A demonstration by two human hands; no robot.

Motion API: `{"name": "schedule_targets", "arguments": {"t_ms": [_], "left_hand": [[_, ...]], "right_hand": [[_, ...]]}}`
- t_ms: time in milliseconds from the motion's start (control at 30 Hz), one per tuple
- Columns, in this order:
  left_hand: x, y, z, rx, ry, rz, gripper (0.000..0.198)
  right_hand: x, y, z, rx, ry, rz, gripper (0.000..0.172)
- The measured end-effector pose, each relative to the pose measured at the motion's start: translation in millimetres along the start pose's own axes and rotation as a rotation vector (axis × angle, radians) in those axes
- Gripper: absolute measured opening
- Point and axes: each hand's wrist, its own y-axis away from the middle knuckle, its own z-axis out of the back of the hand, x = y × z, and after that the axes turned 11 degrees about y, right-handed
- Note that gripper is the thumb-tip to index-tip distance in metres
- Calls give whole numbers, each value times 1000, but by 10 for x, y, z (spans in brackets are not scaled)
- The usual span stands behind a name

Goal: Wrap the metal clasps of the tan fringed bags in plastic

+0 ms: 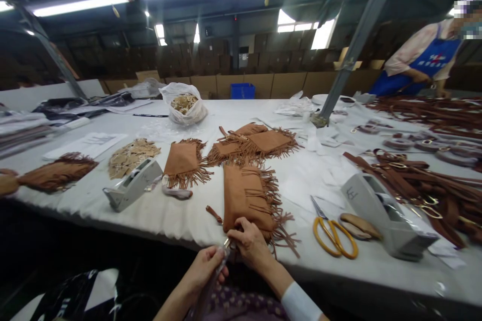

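Note:
A tan fringed bag [243,193] lies at the table's front edge, its zip pull [214,214] sticking out to the left. My right hand [251,243] is closed on the bag's near edge, fingers pinched close to a metal clasp [226,243]. Just left of it, my left hand [209,266] grips a strap, partly wrapped in clear plastic, that carries this clasp. The strap hangs down toward my lap. Whether the clasp is hooked to the bag is hidden by my fingers.
More fringed bags [184,158] lie behind and left. Yellow-handled scissors [335,238] and a tape dispenser [387,215] stand right, beside brown straps [410,175]. Another dispenser [133,185] is left, near a tan pile [133,156]. A co-worker [422,60] stands far right; another hand [7,182] shows left.

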Motion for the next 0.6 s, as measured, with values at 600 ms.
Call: {"name": "schedule_targets", "arguments": {"t_ms": [600], "left_hand": [[-327,-207,-316,-255,-911,-431,27]], "right_hand": [[-144,-9,-60,-69,-449,-81,24]]}}
